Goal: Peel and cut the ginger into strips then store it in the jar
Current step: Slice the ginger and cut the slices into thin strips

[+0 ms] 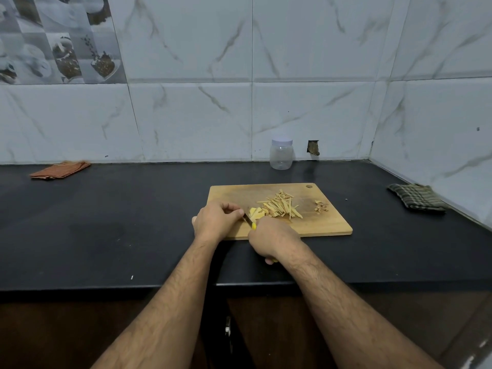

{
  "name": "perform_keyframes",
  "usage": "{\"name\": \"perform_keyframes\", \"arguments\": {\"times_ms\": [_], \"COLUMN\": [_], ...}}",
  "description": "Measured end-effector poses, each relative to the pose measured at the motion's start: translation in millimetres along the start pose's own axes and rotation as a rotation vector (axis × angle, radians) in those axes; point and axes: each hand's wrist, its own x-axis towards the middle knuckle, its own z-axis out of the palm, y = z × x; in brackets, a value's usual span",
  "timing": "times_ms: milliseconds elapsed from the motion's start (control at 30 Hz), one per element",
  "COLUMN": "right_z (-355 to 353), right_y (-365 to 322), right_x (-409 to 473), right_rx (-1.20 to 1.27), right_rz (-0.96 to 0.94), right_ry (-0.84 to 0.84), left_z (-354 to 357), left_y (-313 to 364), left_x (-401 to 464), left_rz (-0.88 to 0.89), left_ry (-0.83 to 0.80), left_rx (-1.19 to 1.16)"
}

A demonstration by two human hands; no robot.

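A wooden cutting board (327, 222) lies on the black counter. Near its left side sit pale yellow ginger slices (256, 212), and a heap of cut ginger strips (281, 207) lies in the middle. A small pile of brown peel (321, 207) is further right. My left hand (215, 222) has curled fingers at the left of the slices; whether it holds a piece is hidden. My right hand (271, 239) grips a yellow-handled knife (250, 222), whose blade points up-left between my hands. A clear plastic jar (281, 155) with a white lid stands closed at the wall behind the board.
A folded orange cloth (60, 170) lies at the back left of the counter (119, 222). A dark checked cloth (416, 199) sits at the right near the corner wall. The counter's front edge runs just below my forearms.
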Motion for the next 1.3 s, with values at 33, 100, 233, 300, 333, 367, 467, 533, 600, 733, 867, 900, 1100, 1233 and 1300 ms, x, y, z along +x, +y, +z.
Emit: {"name": "perform_keyframes", "arguments": {"times_ms": [33,100,233,300,333,367,467,533,600,733,867,900,1100,1233,1300], "right_z": [0,0,-1,-1,-2,-2,-3,-2,0,1,-1,-1,-8,-9,-9], "right_y": [0,2,4,4,3,2,2,3,5,8,11,12,27,36,37], "right_x": [1,3,5,6,7,7,10,12,13,13,11,10,10,11,10], "right_rx": [-0.002,0.0,0.016,0.006,0.002,0.002,0.013,0.02,0.034,0.073,0.078,0.087,0.167,0.194,0.203], "right_rz": [-0.001,-0.003,-0.012,-0.012,-0.006,0.0,0.01,0.009,0.01,0.006,-0.002,0.001,0.039,0.075,0.082], "right_ry": [0.002,0.008,0.037,0.019,0.009,0.0,-0.008,0.005,0.012,0.011,0.025,0.025,0.12,0.157,0.158], "left_z": [0,1,1,1,2,2,2,3,3,4,2,2,7,17,22], "left_y": [0,-1,-4,-4,-3,-3,-3,-4,-4,-2,3,5,9,26,30], "left_x": [0,-2,-3,-4,-4,-4,-4,-3,-3,-3,1,2,5,-1,0], "left_rz": [0.006,0.024,0.046,0.048,0.051,0.053,0.056,0.043,0.033,0.001,-0.028,-0.037,0.058,0.256,0.249], "left_ry": [0.005,0.01,0.024,0.037,0.041,0.04,0.042,0.05,0.055,0.073,0.119,0.123,0.202,0.017,-0.089], "left_rx": [0.017,0.043,0.034,0.029,0.034,0.041,0.042,0.036,0.046,0.007,0.045,0.075,0.23,0.218,0.285]}}
